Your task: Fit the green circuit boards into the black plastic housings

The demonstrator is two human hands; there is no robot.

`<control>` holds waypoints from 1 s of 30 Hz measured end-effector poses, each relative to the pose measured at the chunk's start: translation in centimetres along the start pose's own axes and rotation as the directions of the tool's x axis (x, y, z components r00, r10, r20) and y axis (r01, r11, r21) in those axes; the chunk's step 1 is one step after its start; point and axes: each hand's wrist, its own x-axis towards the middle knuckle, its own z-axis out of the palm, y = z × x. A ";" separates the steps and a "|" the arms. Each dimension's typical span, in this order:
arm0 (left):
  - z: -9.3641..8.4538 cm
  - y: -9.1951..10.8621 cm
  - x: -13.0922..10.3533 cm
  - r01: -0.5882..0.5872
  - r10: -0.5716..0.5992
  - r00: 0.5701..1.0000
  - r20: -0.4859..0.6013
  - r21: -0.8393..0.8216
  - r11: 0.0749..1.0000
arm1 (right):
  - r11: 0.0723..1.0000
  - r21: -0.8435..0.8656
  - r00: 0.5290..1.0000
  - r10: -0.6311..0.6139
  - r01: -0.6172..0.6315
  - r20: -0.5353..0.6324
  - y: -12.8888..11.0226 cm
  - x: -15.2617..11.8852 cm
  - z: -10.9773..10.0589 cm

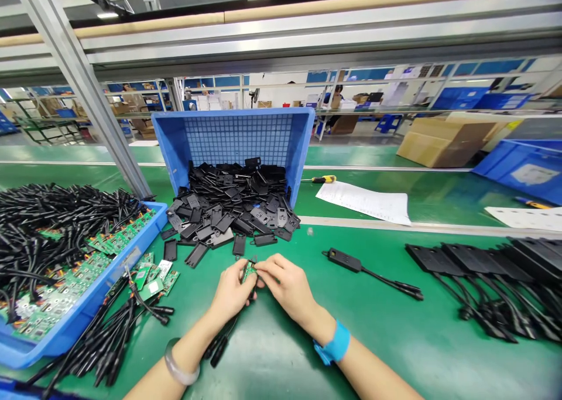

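Between my two hands is a small green circuit board in a black plastic case, its black cables hanging down toward me. My left hand is closed around the case, thumb on the board. My right hand pinches at the upper right edge of the same board; its fingertips partly hide the contact. Just beyond my hands lie loose black case halves. To the right rests one closed black case with cables.
A blue bin on its side spills black case parts. At left, a blue tray holds cabled circuit boards, with more beside it. Finished-looking cased units line the right. A screwdriver and paper lie behind.
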 end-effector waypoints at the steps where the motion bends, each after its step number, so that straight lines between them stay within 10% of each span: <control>1: 0.1 -0.1 -0.1 -0.012 0.012 1.000 0.006 0.063 0.998 | 0.996 -0.081 0.999 -0.044 0.045 0.015 0.2 0.0 -0.1; 11: 0.2 0.8 -0.5 -0.052 0.038 0.998 0.055 0.275 0.960 | 0.927 -0.290 0.967 -0.254 0.238 -0.017 1.2 0.0 0.4; 25: 0.3 0.3 -0.2 -0.014 -0.021 0.993 0.120 0.289 0.957 | 0.885 -0.388 0.963 -0.204 0.258 0.175 1.3 0.4 0.5; 30: -0.1 -0.3 0.3 0.104 -0.109 0.990 0.086 0.060 0.993 | 0.958 -0.272 0.968 -0.024 0.093 0.248 0.9 1.1 -0.3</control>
